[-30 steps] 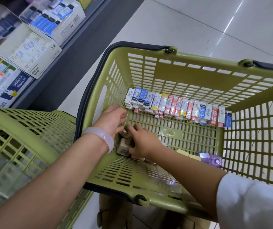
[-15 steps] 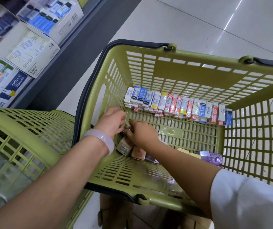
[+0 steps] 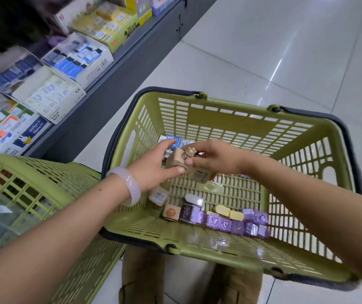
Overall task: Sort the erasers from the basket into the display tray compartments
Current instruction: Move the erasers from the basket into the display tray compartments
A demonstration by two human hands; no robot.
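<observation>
Above the floor of the olive-green slatted plastic shopping basket [image 3: 230, 119], both hands meet over a small stack of beige boxed erasers [image 3: 176, 160] topped by a brown bear-shaped figure [image 3: 189, 152]. Left hand [image 3: 153, 166], wearing a pale translucent bangle [image 3: 127, 185], cups the stack from the near side, thumb curled against its lower edge and fingers reaching over the far side. Right hand [image 3: 216, 157] pinches at the bear end with fingertips and thumb; a further beige box [image 3: 199, 175] sits just beneath, though whether it is held or merely touched cannot be told. Two-handed support presumably keeps the loose boxes together as one lift.

Remaining stock lies in the basket: a row of blue-and-white sleeved erasers [image 3: 174, 142] along the far wall, largely hidden by the hands; purple foil-wrapped cubes [image 3: 230, 223], pale yellow oblong erasers [image 3: 228, 212], a white capsule-shaped eraser [image 3: 194, 199] and a clear small box [image 3: 158, 195] near the front wall. Cardboard display trays [image 3: 50, 95] stand on the grey shelf [image 3: 114, 82] at upper left, the likely destination. Sorting appears early, with most items still unsorted. A second green basket [image 3: 33, 178] sits at left.
</observation>
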